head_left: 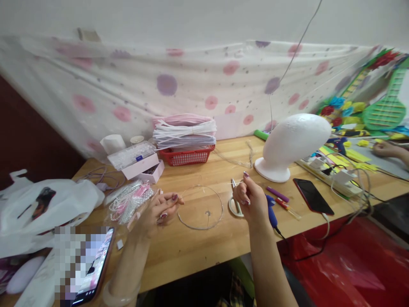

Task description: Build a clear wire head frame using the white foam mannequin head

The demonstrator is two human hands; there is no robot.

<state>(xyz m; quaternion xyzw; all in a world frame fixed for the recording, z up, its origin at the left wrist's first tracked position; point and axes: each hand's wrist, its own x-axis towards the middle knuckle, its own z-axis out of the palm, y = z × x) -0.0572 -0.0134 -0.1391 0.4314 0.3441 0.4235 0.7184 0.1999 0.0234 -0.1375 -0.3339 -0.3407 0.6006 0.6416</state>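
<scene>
My left hand [159,209] is raised over the wooden table [198,247], fingertips pinched on one end of a thin clear wire loop [200,208]. My right hand [251,198] pinches the wire's other end, close to small scissors [235,204] lying on the table. The loop hangs between both hands as a wide ring. A bag of pink and clear beads [128,204] lies just left of my left hand.
A white foam head [292,143] stands at centre right beside a dark phone [313,196], a blue glue gun [271,212] and cables. A red basket [187,155] with stacked material, bead boxes [137,160], a white plastic bag [47,204] and a propped phone [92,266] lie left. Another person's hand [388,149] works far right.
</scene>
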